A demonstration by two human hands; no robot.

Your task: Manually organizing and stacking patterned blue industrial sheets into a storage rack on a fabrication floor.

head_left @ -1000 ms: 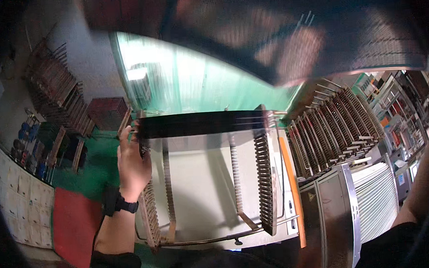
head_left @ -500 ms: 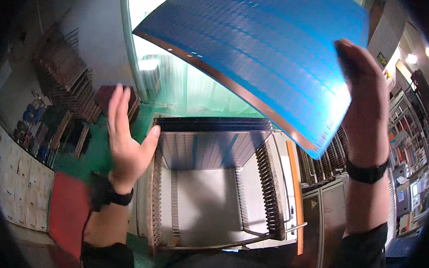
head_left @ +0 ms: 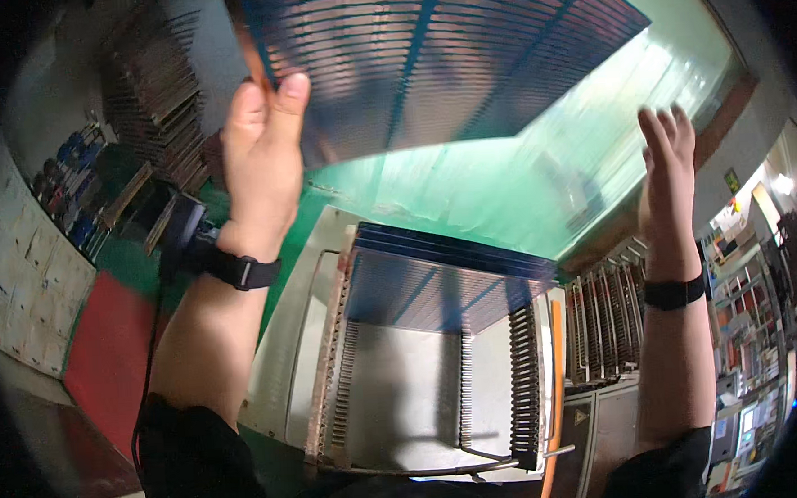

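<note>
A large thin circuit board panel, blue with a copper edge and rows of fine slots, is held up at the top of the view, tilted. My left hand grips its left edge, thumb on the near face and fingers closed around the border. My right hand is raised at the right, fingers stretched out, apart from the panel. Below stands a slotted rack with toothed side posts. Several similar panels stand upright at its far end.
Another toothed rack is at the right beside a grey cabinet and an orange strip. Stacked racks stand at the far left, near a red mat. A translucent green curtain hangs behind.
The panel has swung from my right hand's side to the left, turning its slotted face into view. My left hand has closed on its edge; my right hand has come away from it.
</note>
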